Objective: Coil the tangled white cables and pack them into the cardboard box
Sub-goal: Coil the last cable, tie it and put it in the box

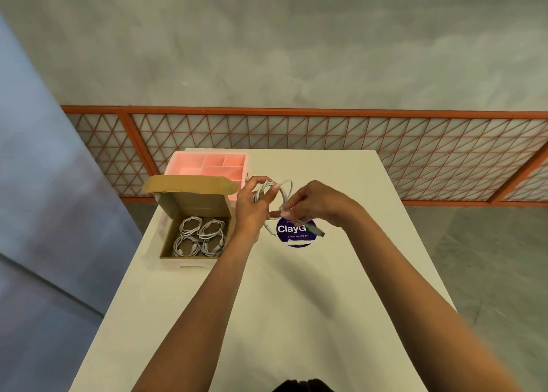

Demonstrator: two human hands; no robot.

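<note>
Far left, the cardboard box (195,203) sits open on the pale counter (267,302), flap up, four neat coils (199,237) lying inside. Behind it stands a pink plastic organiser (189,163), smooth and compartmented. Now the left hand (252,208): fingers curled through the loops of a white cable (278,193), held above the counter. It looks light, limp and springy, so the loops will likely pop open unless gripped where the strands cross. Over to the right hand (320,202), pinching the loose tail near its metal plug (318,232), which dangles over a round purple sticker (292,230).
</note>
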